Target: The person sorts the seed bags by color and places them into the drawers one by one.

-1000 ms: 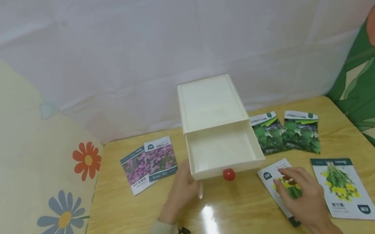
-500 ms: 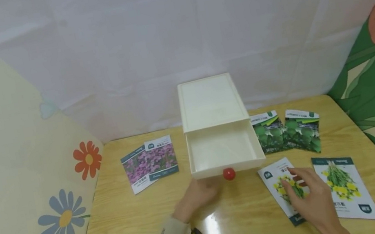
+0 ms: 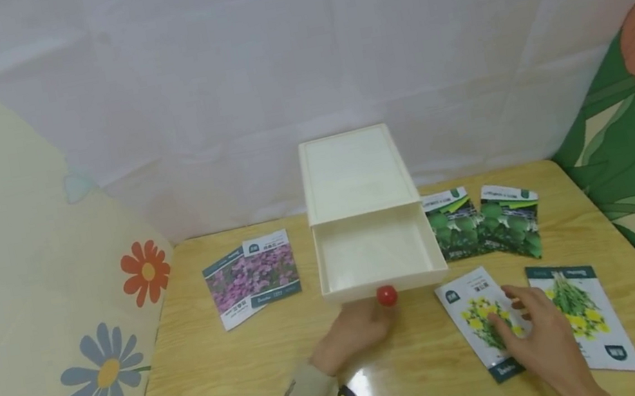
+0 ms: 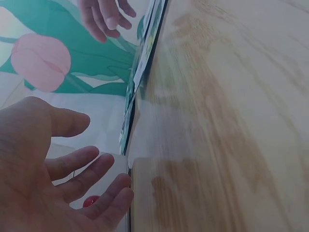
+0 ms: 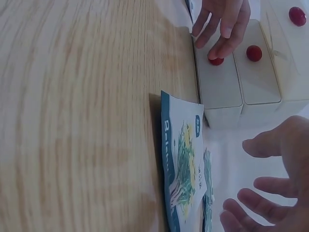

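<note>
A white drawer box [image 3: 356, 174] stands at the back of the table, its top drawer [image 3: 383, 286] pulled out with a red knob [image 3: 387, 295] in front. My left hand [image 3: 355, 333] is below that drawer's front, fingers loosely extended. In the right wrist view its fingertips are right at the lowest drawer's red knob [image 5: 216, 61]. My right hand [image 3: 544, 335], fingers spread and slightly bent, holds nothing and hovers over a seed packet [image 3: 475, 322] with yellow flowers. A second yellow-flower packet [image 3: 605, 335] lies partly behind that hand.
Two purple-flower packets [image 3: 271, 269] overlap on the left side of the wooden table [image 3: 198, 386]. Two green-leaf packets [image 3: 511, 222] lie right of the box. A white cloth [image 3: 226, 101] hangs behind, and flower-patterned walls [image 3: 16, 241] border both sides.
My left hand has moved right, from the drawer's left side to beneath its front near the knob. My right hand has shifted slightly right and down, uncovering more of the nearer yellow-flower packet.
</note>
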`<state>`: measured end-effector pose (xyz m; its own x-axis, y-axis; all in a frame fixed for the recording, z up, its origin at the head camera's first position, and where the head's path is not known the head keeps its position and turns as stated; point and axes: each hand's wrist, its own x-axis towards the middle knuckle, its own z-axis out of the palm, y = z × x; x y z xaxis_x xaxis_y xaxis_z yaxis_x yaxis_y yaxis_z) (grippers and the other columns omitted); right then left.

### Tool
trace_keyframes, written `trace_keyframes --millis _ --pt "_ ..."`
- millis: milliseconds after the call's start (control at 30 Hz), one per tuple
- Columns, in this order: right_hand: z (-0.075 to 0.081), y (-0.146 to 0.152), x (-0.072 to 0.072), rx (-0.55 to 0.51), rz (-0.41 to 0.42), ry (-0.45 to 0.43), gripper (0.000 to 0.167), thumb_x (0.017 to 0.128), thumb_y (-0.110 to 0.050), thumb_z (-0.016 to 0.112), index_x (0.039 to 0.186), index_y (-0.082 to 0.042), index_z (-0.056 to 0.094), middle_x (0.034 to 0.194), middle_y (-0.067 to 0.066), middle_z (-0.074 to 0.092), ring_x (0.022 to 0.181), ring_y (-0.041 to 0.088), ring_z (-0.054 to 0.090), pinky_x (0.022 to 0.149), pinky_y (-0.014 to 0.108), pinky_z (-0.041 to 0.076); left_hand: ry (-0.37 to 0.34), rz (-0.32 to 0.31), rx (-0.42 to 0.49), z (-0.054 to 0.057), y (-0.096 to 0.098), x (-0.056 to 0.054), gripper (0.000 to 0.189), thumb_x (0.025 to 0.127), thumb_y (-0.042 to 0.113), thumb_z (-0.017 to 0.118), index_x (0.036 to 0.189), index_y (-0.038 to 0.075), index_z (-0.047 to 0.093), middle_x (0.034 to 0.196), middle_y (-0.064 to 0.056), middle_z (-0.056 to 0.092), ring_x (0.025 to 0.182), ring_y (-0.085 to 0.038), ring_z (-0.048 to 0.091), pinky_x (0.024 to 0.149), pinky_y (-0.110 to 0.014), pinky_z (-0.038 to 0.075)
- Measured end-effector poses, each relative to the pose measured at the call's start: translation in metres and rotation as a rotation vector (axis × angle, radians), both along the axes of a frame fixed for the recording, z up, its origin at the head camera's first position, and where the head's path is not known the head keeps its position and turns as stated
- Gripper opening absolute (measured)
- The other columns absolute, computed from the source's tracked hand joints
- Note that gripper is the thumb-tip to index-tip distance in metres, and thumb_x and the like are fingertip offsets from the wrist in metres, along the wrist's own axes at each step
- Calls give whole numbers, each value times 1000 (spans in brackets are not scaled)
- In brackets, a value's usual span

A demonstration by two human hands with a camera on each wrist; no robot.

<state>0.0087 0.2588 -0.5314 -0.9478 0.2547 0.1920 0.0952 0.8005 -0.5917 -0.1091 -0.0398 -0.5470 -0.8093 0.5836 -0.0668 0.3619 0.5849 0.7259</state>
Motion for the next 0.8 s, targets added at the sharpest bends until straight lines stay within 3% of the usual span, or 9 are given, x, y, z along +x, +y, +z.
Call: trace_keyframes --millis 100,200,300,433,500,600,700,800 --pt "-1 1 1 -10 -6 -29 55 89 -15 87 135 4 63 122 26 64 99 42 68 77 61 62 4 -16 -30 1 5 0 44 104 35 62 141 12 60 123 -7 72 102 -16 68 99 -37 60" --pt "-1 3 2 -10 -11 -52 57 89 -17 87 136 5 62 123 27 64 101 43 67 78 61 62 0 -33 -60 2 11 0 36 106 41 59 122 10 68 96 -2 70 78 -11 60 78 -28 57" --pt "-1 4 4 2 -16 -59 58 89 -19 87 135 5 62 123 28 64 101 43 67 78 61 62 -23 -43 -101 1 16 -1 43 107 47 55 117 8 69 80 2 62 67 -10 56 65 -24 53" --pt "-3 5 4 19 -23 -84 59 89 -22 87 134 7 62 124 29 63 102 43 66 81 62 60 -84 -34 -108 -4 21 -1 48 108 51 54 127 9 66 77 5 60 65 -9 57 61 -24 53" --pt "-4 6 5 24 -28 -108 60 90 -24 87 134 8 62 125 30 63 103 44 66 82 63 60 -66 -48 -92 -6 25 -2 45 107 49 57 132 12 64 88 3 67 69 -7 59 63 -21 53" --pt "-6 9 8 29 -25 -146 65 90 -28 87 135 10 61 125 32 62 104 44 65 83 64 58 23 -107 -100 -6 31 -2 44 108 43 59 143 16 61 116 0 74 73 -3 61 66 -16 54" --pt "-9 11 11 37 -13 -156 69 88 -31 89 135 12 60 123 32 62 103 45 65 83 64 56 158 -182 -144 -2 37 -1 49 109 38 58 155 20 51 149 -4 63 100 -8 70 89 -17 59" --pt "-11 12 13 37 -13 -170 73 86 -31 90 136 13 60 124 34 61 104 48 64 85 67 55 204 -215 -162 -1 42 1 56 110 37 56 162 23 42 165 -8 47 136 -23 62 114 -30 53"
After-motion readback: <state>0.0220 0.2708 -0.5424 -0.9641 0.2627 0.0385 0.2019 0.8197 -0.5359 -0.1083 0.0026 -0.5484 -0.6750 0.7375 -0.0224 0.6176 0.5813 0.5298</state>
